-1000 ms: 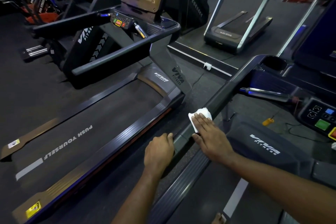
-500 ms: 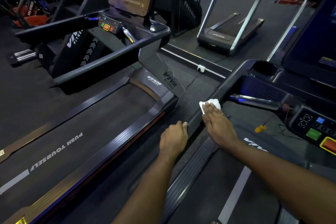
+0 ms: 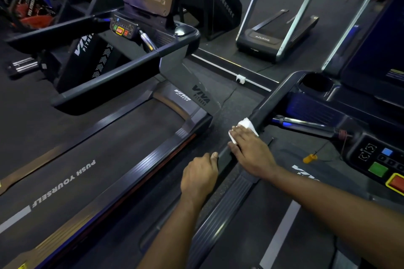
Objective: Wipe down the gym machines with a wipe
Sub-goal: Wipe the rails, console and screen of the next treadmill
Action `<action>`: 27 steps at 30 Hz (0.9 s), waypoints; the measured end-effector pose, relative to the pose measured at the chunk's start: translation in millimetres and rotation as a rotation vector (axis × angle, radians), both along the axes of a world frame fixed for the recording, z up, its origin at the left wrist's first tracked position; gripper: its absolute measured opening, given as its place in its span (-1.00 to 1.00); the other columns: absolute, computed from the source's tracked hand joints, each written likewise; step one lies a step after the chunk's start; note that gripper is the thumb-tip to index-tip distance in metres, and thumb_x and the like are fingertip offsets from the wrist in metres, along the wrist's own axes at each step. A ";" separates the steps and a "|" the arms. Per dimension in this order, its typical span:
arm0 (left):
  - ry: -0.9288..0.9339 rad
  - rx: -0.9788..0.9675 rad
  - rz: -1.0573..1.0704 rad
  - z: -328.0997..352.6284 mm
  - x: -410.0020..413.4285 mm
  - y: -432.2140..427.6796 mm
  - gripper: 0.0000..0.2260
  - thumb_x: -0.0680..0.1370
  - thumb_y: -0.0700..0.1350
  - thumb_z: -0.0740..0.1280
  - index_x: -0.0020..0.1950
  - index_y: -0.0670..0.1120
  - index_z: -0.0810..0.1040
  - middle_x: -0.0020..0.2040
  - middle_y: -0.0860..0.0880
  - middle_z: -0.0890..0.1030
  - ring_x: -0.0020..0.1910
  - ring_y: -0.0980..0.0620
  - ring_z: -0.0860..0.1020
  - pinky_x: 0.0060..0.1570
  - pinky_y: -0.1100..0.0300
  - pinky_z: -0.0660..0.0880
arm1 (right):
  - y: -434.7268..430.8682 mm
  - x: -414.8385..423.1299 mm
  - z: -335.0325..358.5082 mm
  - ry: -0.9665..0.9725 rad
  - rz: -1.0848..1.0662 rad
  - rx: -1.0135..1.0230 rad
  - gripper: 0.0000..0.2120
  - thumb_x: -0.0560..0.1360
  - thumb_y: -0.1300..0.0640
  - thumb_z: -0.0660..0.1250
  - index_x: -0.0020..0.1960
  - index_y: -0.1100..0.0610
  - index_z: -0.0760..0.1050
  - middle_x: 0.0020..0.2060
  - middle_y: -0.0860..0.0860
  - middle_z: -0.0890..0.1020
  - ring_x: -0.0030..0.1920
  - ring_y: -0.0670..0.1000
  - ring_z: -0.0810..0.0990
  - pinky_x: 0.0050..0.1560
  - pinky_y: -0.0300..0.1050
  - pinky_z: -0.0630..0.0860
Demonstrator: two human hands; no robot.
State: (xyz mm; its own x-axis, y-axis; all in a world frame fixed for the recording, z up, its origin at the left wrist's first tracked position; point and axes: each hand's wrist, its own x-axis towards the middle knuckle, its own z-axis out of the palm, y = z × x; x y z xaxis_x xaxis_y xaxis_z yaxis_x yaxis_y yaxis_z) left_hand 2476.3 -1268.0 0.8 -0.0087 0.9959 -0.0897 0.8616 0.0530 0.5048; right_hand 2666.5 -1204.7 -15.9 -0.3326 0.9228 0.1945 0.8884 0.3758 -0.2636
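Right hand (image 3: 251,153), fingers straight, presses wipe (image 3: 246,125) onto handrail (image 3: 273,100); left hand (image 3: 199,178) grips handrail. Neighbouring belt (image 3: 87,159) reads "PUSH YOURSELF"; upright (image 3: 200,91) "VIVA FITNESS".

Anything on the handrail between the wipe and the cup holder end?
Nothing visible. The right hand presses the wipe flat on the handrail, which runs bare from there up to the cup holder. The left hand grips the rail's near end, outside that stretch.

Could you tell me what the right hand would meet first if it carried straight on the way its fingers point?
Only more handrail: the right hand, flat on the wipe, points up it towards the cup holder, probably its first obstacle.
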 end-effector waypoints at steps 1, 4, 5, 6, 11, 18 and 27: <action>0.003 0.001 0.001 1.5 -0.5 0.0 -0.55 0.71 0.18 -0.06 -0.04 -0.01 0.54 -0.27 0.05 0.52 -0.30 0.09 0.50 -0.22 0.06 0.44 | -1.6 5.2 2.1 -0.030 0.053 -0.005 -0.39 0.68 -0.21 -0.07 0.52 0.14 0.36 0.50 0.06 0.41 0.54 0.02 0.28 0.56 -0.01 0.19; -0.004 0.000 0.003 1.8 -1.7 -1.8 -0.55 0.72 0.17 -0.06 -0.06 -0.01 0.52 -0.28 0.04 0.52 -0.32 0.09 0.49 -0.27 0.08 0.37 | 27.9 26.1 6.3 0.012 -0.091 -0.015 -0.38 0.66 -0.20 -0.07 0.53 0.16 0.33 0.50 0.09 0.41 0.54 0.04 0.28 0.56 -0.04 0.17; -0.003 0.000 0.005 3.8 -1.7 -2.9 -0.55 0.72 0.17 -0.06 -0.06 -0.02 0.52 -0.29 0.04 0.52 -0.33 0.10 0.48 -0.27 0.09 0.36 | 42.0 33.2 8.7 0.043 -0.168 -0.032 -0.34 0.65 -0.22 -0.11 0.52 0.20 0.34 0.50 0.12 0.41 0.54 0.07 0.27 0.58 -0.02 0.15; -0.002 0.002 0.005 4.8 -1.5 -3.4 -0.55 0.72 0.17 -0.05 -0.06 -0.02 0.53 -0.29 0.04 0.51 -0.33 0.10 0.48 -0.28 0.09 0.36 | 52.3 36.5 9.8 0.056 -0.224 -0.046 -0.29 0.64 -0.24 -0.14 0.51 0.23 0.36 0.49 0.15 0.41 0.55 0.09 0.27 0.59 0.01 0.13; -0.003 0.004 0.004 4.2 -0.1 -2.2 -0.56 0.72 0.16 -0.05 -0.03 -0.01 0.53 -0.29 0.04 0.52 -0.33 0.08 0.50 -0.24 0.07 0.43 | 26.5 1.2 0.7 -0.036 -0.099 -0.031 -0.34 0.67 -0.25 -0.10 0.39 0.20 0.49 0.39 0.13 0.52 0.47 0.11 0.38 0.54 0.06 0.23; -0.003 0.036 -0.001 6.4 -1.7 -3.5 -0.57 0.72 0.14 -0.04 -0.07 -0.01 0.51 -0.32 0.03 0.51 -0.35 0.05 0.51 -0.21 0.01 0.51 | 76.4 15.9 19.2 -0.174 -0.154 -0.095 -0.10 0.60 -0.33 -0.36 -0.13 0.18 0.61 -0.10 0.17 0.67 0.06 0.19 0.58 0.35 0.07 0.36; -0.030 0.029 -0.017 2.9 -1.9 -1.5 -0.59 0.72 0.14 -0.04 -0.06 0.01 0.51 -0.31 0.04 0.52 -0.35 0.10 0.52 -0.24 0.06 0.55 | 17.4 -1.0 -15.2 0.127 -0.198 -0.034 -0.29 0.66 -0.24 -0.19 0.61 0.20 0.18 0.60 0.10 0.20 0.62 0.06 0.07 0.61 0.04 -0.02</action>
State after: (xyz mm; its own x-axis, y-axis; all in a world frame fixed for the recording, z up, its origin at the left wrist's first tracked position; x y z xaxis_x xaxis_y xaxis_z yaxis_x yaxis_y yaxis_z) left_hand 2474.3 -1269.5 3.6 0.0109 0.9981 -0.0603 0.8468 0.0229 0.5314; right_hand 2665.5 -1187.4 -31.1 -0.1197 0.9743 0.1907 0.9029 0.1867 -0.3872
